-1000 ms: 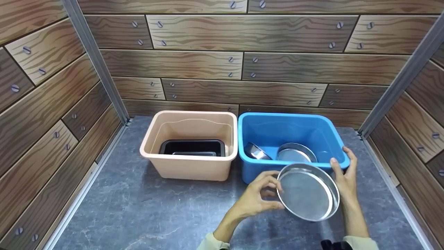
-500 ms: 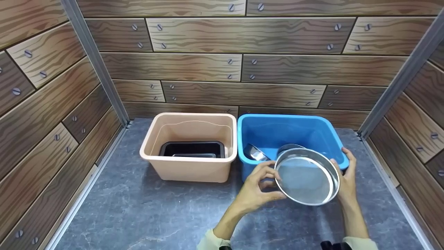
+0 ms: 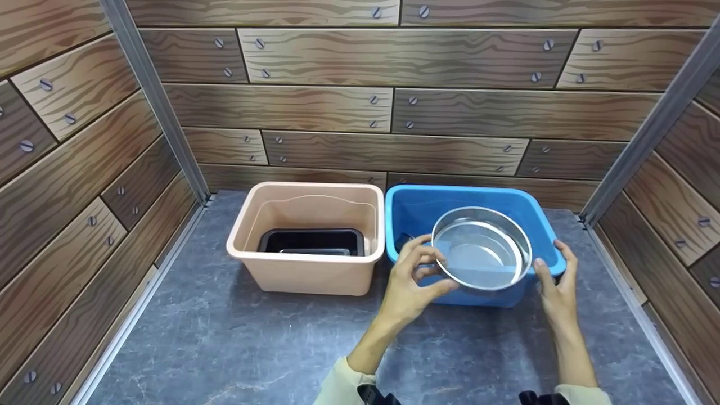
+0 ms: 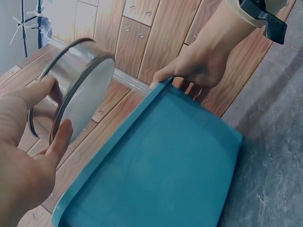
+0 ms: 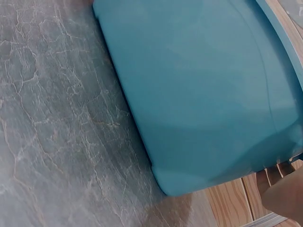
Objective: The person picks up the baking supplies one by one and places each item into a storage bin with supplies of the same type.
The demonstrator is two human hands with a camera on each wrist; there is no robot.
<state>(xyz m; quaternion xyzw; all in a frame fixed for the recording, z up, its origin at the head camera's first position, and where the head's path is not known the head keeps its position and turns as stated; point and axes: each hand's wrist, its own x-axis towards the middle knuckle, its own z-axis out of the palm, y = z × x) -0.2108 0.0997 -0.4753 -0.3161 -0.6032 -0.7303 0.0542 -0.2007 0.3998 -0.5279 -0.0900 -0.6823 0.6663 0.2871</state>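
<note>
My left hand (image 3: 409, 281) pinches the rim of a round metal sieve (image 3: 484, 247), thumb below and fingers curled at its left side. The sieve is tilted over the front of the blue plastic bin (image 3: 461, 194), and the bin's edge shows through its mesh. In the left wrist view, the sieve (image 4: 80, 82) hangs above the bin's rim. My right hand (image 3: 559, 292) grips the bin's front right corner, thumb outside and fingers over the rim. Through the mesh, a round metal piece shows dimly inside the bin. A dark item beside my left fingers is mostly covered.
A peach plastic bin (image 3: 315, 275) stands directly left of the blue one, with a black rectangular pan (image 3: 312, 239) inside. Wood-patterned walls (image 3: 360, 62) enclose the grey marbled surface (image 3: 225, 349) at the back and both sides.
My left hand has raised the sieve away from me and slightly left, from in front of the blue bin to over it. My right hand has stayed at the bin's corner.
</note>
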